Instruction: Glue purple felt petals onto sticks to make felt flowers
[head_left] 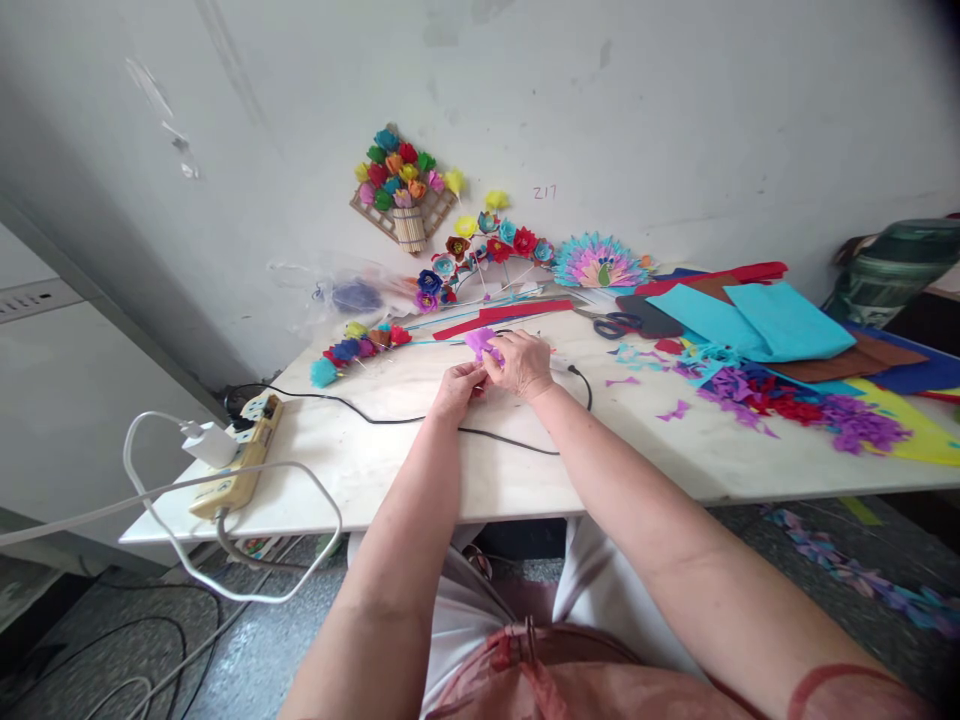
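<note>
Over the middle of the white table (360, 470), both my hands meet at a purple paper flower (480, 343). My left hand (459, 390) is closed, its fingers pinching the flower's lower end, where a bit of red shows. From above, my right hand (521, 362) curls its fingers around the purple petals. The fingers hide most of the flower's base. A black cable (390, 420) runs across the tabletop below the hands. Red paper strips (517, 316) lie just behind them.
A power strip (236, 470) with a white charger sits at the left edge. Finished paper flowers (360, 345) lie at left. Scissors (619, 323), cyan paper sheets (787, 318) and purple scraps (862, 422) are at right. A peacock fan (600, 262) leans on the wall.
</note>
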